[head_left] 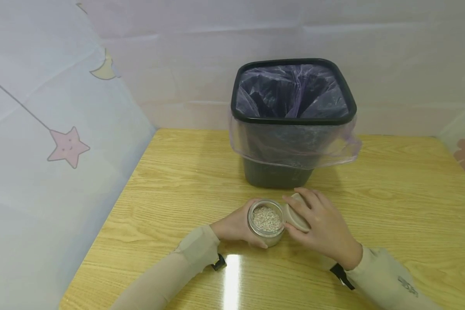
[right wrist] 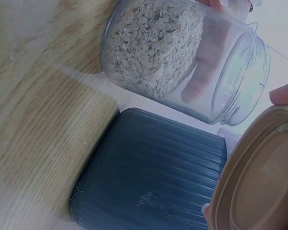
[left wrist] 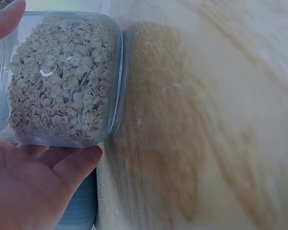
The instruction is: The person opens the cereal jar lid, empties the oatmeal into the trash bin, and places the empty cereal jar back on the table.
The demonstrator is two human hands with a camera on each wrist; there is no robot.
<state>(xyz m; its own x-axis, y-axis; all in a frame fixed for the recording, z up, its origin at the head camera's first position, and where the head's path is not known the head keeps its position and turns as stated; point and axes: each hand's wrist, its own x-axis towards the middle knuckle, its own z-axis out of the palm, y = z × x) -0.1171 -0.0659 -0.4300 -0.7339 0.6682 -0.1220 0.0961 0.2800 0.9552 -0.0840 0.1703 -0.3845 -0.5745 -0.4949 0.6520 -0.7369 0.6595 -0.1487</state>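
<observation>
A wooden counter [head_left: 391, 206] fills the space in front of the person, and straight beyond both hands, near them, stands a dark bin [head_left: 292, 125] lined with a thin clear bag, its mouth open upward. Just short of the bin, between the hands, a small clear jar [head_left: 266, 221] stands upright on the counter, its long axis vertical and its open mouth facing up; it is filled well up with pale oat-like flakes [left wrist: 62, 81].

The left hand [head_left: 236, 224] is wrapped around the jar from its own side, fingers curled round the glass wall; through the glass in the right wrist view a finger shows against the far side. The right hand [head_left: 323, 226] lies touching the jar's other side and has its fingers curled over a tan lid [head_left: 296, 214], held tilted on edge just beside the jar's rim, its hollow underside showing in the right wrist view.

The jar sits in the left hand's grip, so that hand is the nearer one; the bin's opening lies directly ahead of and above the jar.
</observation>
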